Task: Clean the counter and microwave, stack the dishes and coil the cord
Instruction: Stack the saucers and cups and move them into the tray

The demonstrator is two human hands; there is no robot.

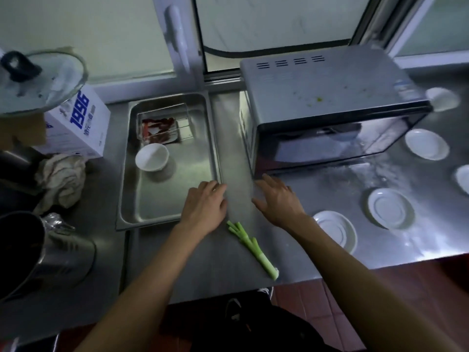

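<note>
The scene is dim with a cool cast. Daylight enters through the frosted window [274,24] at the rear. Glare streaks the steel counter [330,189] and the dark microwave door [337,143]. Wide-angle distortion bends the edges. The glass lid [38,82] at upper left is blurred; overall sharpness is soft.

The steel table [233,138] carries a microwave [330,107] at the back right, with white dishes [390,208] scattered beside and before it. A shallow metal tray [193,199] sits left of centre, a green onion stalk [253,247] lies near the front edge, and a crumpled cloth [62,180], white carton [81,123] and steel pot [50,257] crowd the left.
</note>
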